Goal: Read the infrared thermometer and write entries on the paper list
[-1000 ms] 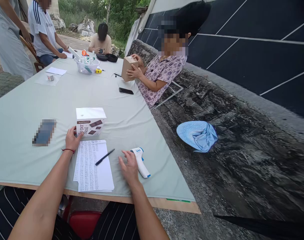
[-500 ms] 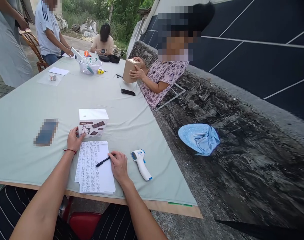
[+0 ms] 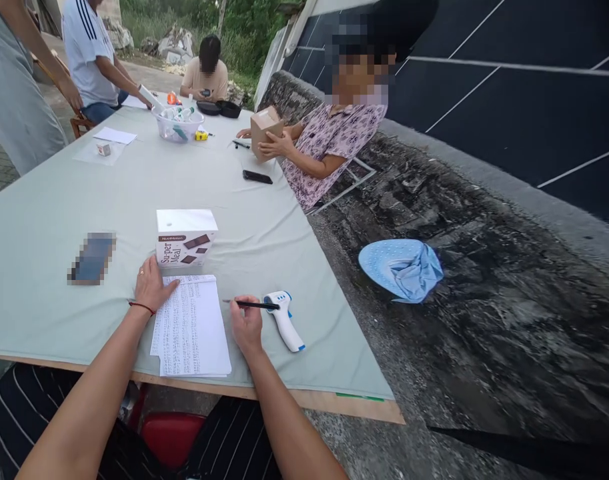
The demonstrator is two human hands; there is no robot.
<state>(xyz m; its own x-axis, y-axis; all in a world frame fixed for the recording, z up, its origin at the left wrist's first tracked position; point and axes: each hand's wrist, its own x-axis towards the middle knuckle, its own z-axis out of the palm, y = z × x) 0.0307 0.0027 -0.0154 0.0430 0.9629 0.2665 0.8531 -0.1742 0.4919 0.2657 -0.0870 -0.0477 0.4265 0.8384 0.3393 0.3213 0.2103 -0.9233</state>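
Observation:
Just right of the written sheets of paper (image 3: pixel 191 333), my right hand (image 3: pixel 247 325) grips a black pen (image 3: pixel 257 305), which lies almost level with its tip toward the left. The pen's back end overlaps a white and blue infrared thermometer (image 3: pixel 284 320) on the table. My left hand (image 3: pixel 153 287) rests flat at the upper left corner of the sheets, fingers stretched out and thumb on the paper. Close to those fingertips stands a white "Su-per Meal" box (image 3: pixel 187 239). Dense handwriting covers the top sheet.
A phone (image 3: pixel 91 259) lies at left. Across the cloth-covered table (image 3: pixel 119 320), a person holds a cardboard box (image 3: pixel 265 133) beside a black phone (image 3: pixel 257 177). A plastic basket (image 3: pixel 177 127) of bottles stands farther back, near other people. A blue hat (image 3: pixel 401 270) lies on the stone at right.
My right hand has moved right off the paper, and the pen has turned to point left. My left hand has come off the box onto the paper's edge. The person opposite has tilted the cardboard box.

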